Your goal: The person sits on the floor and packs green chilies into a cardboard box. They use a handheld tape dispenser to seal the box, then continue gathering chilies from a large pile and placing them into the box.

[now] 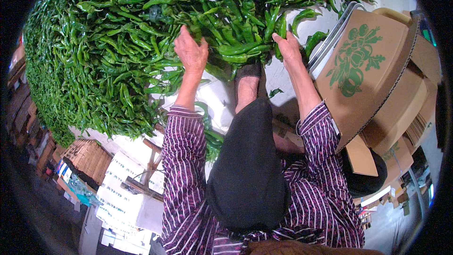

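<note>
A large heap of green chili peppers (124, 39) spreads over the left and top of the view. At the heap's right part, my left hand (191, 49) is among the peppers, its fingertips blurred against them; whether it grips one I cannot tell. My right hand (288, 46) holds a green pepper (282, 26) between thumb and fingers, upright in the view. Between the hands, several peppers (240, 49) lie sideways above my foot. Two loose peppers lie on the white surface to the right of my right hand, one of them curved (305, 17).
An open cardboard box (368, 60) with a green vegetable print stands at the right beside a metal rail (332, 35). At lower left are a wicker basket (86, 159), a small wooden stool (145, 184) and white boxes (116, 198) bearing writing. My bent knee (247, 166) is between my arms.
</note>
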Tool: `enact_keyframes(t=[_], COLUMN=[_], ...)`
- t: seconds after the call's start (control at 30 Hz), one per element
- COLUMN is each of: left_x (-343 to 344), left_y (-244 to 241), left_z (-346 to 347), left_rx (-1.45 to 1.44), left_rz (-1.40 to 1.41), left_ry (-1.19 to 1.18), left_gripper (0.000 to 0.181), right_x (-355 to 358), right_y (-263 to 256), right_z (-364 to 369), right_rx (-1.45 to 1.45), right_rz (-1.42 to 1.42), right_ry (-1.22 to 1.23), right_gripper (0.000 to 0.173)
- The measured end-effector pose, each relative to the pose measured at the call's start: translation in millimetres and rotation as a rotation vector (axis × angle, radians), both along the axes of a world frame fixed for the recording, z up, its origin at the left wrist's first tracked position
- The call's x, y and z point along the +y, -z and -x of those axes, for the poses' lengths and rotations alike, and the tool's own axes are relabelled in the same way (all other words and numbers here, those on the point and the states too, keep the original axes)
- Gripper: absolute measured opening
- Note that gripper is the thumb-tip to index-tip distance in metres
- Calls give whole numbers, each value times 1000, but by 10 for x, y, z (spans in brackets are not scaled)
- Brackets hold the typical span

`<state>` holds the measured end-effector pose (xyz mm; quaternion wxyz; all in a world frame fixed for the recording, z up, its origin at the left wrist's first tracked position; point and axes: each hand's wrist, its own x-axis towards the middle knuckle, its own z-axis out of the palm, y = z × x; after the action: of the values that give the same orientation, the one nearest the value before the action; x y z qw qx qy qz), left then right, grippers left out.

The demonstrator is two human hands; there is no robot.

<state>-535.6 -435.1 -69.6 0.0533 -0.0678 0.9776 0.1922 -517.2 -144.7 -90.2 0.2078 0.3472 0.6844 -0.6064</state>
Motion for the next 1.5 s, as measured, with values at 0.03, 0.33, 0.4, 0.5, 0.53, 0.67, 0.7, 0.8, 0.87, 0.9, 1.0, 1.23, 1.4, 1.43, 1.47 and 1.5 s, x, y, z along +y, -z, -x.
enact_keyframes(t=[0.03, 0.33, 0.4, 0.5, 0.53, 0.67, 0.7, 0.8, 0.87, 0.9, 1.0, 1.23, 1.4, 1.43, 1.47, 1.5], left_x=[24, -20, 180, 427, 437, 510, 506, 418, 348, 373, 444, 382, 364, 408, 424, 405], left_y=[25, -19, -252, -189, -156, -172, -182, -156, -75, -97, -270, -406, -618, -768, -845, -947], left_z=[-3, 223, 291, 127, 129, 193, 196, 237, 226, 265, 481, 365, 157, 154, 146, 157], left_rx=[-21, -65, -266, -23, 14, -44, -91, -131, -109, -225, -472, -553, -405, -380, -362, -336], left_rz=[-58, -544, -871, -352, -378, -555, -579, -732, -776, -844, -1045, -1350, -1259, -1291, -1307, -1317], left_ry=[-2, -364, -453, -121, -200, -268, -213, -216, -188, -228, -302, -175, -112, -114, -117, -125], left_gripper=[84, 93, 90, 82, 84, 87, 88, 86, 90, 92, 100, 93, 78, 76, 75, 75], right_x=[-16, -259, -321, -372, -371, -316, -352, -569, -639, -614, -544, -469, -487, -488, -507, -530], right_y=[-4, 8, -87, -160, -178, -159, -195, -257, -288, -267, -292, -608, -954, -1059, -1103, -1207], right_z=[9, 166, 247, 311, 330, 366, 403, 470, 492, 480, 483, 463, 329, 317, 294, 311], right_rx=[-9, 105, 77, 76, 96, 12, -19, 43, 53, 42, 34, 77, 194, 219, 293, 336], right_rz=[72, 292, 316, 265, 271, 336, 365, 531, 540, 557, 610, 551, 346, 325, 294, 191], right_ry=[45, 45, 6, -88, -122, -63, -37, -9, 1, 11, 16, -87, -221, -228, -234, -272], right_gripper=[33, 50, 51, 55, 56, 69, 73, 78, 76, 75, 72, 70, 74, 74, 74, 73])
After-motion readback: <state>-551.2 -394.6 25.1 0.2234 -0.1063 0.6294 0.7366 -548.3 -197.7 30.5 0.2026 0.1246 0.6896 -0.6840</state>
